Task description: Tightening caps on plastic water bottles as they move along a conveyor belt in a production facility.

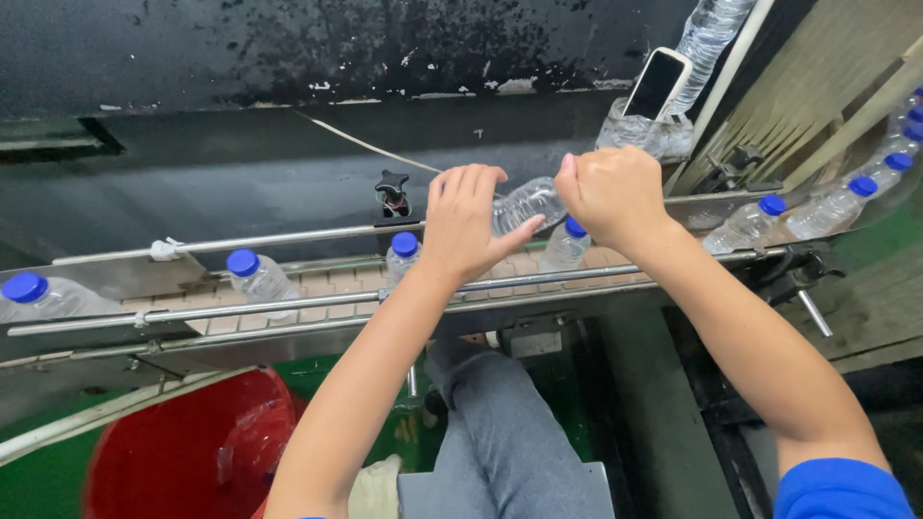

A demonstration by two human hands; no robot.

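Both hands hold one clear bottle (524, 204) lying sideways just above the conveyor (317, 303): the left hand (463, 223) wraps its body and the right hand (608, 192) is a closed grip at its cap end. That bottle is lifted off the line, while capped bottles (258, 277) stand left and right on the belt, and a red bucket (183, 452) sits near left.

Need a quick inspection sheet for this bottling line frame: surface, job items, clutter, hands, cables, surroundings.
Surface: tan slat conveyor belt between steel guide rails.
Job's things: clear plastic bottle held sideways above belt; blue-capped clear bottles standing in line.
Clutter: white-cased phone propped behind the line.
Grippers: left hand and right hand both grip the held bottle.
Cables: thin pale cord across the dark panel.
Surroundings: red plastic bucket on green floor.
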